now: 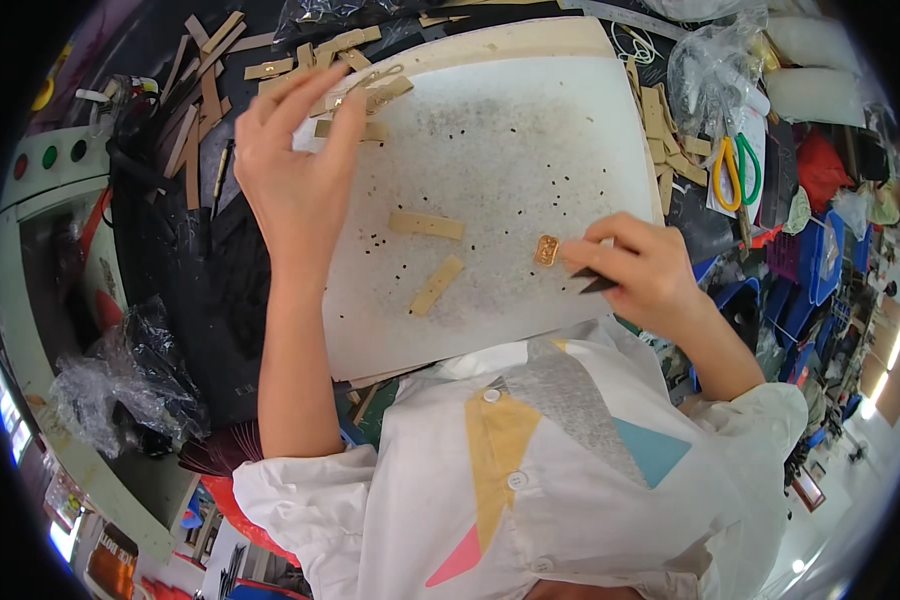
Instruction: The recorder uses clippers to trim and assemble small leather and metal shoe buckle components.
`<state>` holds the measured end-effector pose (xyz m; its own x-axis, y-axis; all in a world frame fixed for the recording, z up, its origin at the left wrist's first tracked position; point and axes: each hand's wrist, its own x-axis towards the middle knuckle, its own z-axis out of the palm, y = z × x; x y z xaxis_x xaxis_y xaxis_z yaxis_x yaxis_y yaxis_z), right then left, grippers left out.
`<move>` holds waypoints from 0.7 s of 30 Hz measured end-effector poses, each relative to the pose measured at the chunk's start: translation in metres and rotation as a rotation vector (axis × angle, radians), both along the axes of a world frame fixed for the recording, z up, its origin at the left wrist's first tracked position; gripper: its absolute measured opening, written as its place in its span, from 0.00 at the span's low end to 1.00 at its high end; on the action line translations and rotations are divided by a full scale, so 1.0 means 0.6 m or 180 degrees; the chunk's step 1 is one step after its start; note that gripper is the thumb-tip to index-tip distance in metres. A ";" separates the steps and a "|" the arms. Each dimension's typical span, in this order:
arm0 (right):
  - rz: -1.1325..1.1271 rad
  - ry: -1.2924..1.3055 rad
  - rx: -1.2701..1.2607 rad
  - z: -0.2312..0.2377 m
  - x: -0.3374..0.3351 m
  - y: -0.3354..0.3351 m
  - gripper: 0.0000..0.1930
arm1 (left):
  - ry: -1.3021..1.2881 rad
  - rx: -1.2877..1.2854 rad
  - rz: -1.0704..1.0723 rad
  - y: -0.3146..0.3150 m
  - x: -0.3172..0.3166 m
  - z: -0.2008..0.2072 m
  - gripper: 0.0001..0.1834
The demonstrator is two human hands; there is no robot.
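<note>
My left hand (295,165) reaches over the upper left of the white board (450,340), its thumb and fingers apart. Behind its fingertips lie beige strips (388,95), one with a thin loop on it; the fingers partly hide them. At the board's right side my right hand (635,265) is closed around a dark pointed tool (598,282), mostly hidden in the palm. Just beyond its thumb and index finger is a small gold-coloured metal piece (547,250); whether they touch it I cannot tell. Two beige strips (427,224) rest mid-board, with tiny black bits scattered around.
More beige strips (660,130) are heaped right of the board, beside scissors (735,170) with yellow and green handles. Clear plastic bags (715,75) sit at the upper right. A machine with coloured buttons (50,158) stands at the left, near crumpled plastic (130,375).
</note>
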<state>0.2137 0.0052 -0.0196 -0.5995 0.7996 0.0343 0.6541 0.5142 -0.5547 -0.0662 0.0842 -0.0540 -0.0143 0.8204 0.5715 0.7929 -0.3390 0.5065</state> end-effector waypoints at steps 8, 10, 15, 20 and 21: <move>-0.1257 0.0562 -0.1020 -0.030 -0.017 -0.029 0.07 | -0.0315 -0.1162 -0.1230 -0.090 -0.011 0.013 0.12; -0.1796 0.0802 -0.1714 -0.015 -0.021 -0.016 0.06 | -0.0038 -0.1095 -0.1614 -0.112 -0.009 0.008 0.12; -0.1197 0.1638 -0.1587 0.000 -0.062 0.008 0.07 | 0.0327 -0.0910 -0.1374 -0.114 0.004 -0.017 0.12; -0.0230 0.1873 -0.1271 0.019 -0.095 0.018 0.11 | -0.2687 -0.2661 -0.0555 -0.146 0.042 0.042 0.08; -0.0251 0.2022 -0.1263 0.021 -0.103 0.017 0.12 | -0.3025 -0.2802 -0.0557 -0.148 0.041 0.056 0.09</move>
<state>0.1517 0.0152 -0.0069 -0.5011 0.8637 0.0547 0.1732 0.1620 -0.9715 -0.0415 -0.0045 -0.0206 0.0315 0.9438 -0.3290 -0.0156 0.3295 0.9440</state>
